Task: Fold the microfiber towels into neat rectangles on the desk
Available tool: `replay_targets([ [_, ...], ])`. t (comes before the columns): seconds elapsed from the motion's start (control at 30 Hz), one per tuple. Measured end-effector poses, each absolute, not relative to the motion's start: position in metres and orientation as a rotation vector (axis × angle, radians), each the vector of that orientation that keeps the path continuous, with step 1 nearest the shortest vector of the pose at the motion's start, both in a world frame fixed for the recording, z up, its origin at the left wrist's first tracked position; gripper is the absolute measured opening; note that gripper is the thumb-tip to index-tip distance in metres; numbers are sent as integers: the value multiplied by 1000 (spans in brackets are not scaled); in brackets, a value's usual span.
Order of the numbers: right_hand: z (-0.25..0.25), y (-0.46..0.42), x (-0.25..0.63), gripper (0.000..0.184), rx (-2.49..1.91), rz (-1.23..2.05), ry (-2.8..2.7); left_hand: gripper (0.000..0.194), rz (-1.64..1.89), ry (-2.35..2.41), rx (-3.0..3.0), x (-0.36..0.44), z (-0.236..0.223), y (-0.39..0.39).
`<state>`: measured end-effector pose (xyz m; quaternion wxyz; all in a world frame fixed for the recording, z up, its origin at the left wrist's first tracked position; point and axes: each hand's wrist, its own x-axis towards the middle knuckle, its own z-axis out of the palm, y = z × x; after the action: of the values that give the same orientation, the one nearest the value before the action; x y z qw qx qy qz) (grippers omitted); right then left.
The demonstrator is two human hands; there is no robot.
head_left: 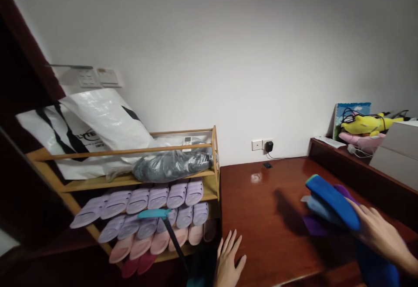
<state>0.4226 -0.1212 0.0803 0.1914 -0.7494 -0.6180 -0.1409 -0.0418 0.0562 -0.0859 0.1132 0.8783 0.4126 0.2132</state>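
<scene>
My left hand (228,261) is at the bottom middle, fingers spread and stretched out, holding nothing, just right of a wooden shoe rack (214,156). My right hand (380,234) at the lower right is closed round a bundle of blue, light blue and purple things (329,202), possibly slippers or cloth, held above the dark red wooden floor (267,217). The rack's lower shelves carry rows of lilac slippers (156,197) and pink slippers (156,243). A thin dark handle with a teal head (153,214) leans in front of the rack.
A white printed plastic bag (98,126) and a grey bagged bundle (173,165) lie on the rack's upper shelves. A charger (268,146) is plugged into the wall socket. At the right, a low dark cabinet (346,165) bears a yellow plush toy (369,123) and a grey box (398,152).
</scene>
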Motion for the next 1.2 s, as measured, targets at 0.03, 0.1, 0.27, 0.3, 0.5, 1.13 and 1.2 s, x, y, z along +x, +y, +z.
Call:
replay_targets([
  [0.03, 81, -95, 430, 71, -2120, -469, -1717, 60, 617, 1212, 2588, -42, -88, 57],
  [0.1, 76, -45, 445, 67, -2202, -579, -1700, 64, 616, 1204, 2623, -43, -93, 60],
  [0.27, 1, 34, 477, 61, -2585, -690, -1378, 71, 692, 1149, 2779, -47, -106, 68],
  [0.3, -20, 43, 482, 62, -2672, -593, -1339, 71, 697, 1139, 2814, -48, -108, 71],
  [0.5, -78, 57, 520, 67, -2787, -348, -1335, 73, 636, 1119, 2920, -50, -114, 77],
  [1.13, 88, 27, 376, 49, -2156, -225, -1105, 62, 693, 1200, 2660, -43, -89, 63],
  [1.2, 63, 23, 326, 48, -2053, 81, -1242, 61, 667, 1214, 2598, -39, -81, 60],
])
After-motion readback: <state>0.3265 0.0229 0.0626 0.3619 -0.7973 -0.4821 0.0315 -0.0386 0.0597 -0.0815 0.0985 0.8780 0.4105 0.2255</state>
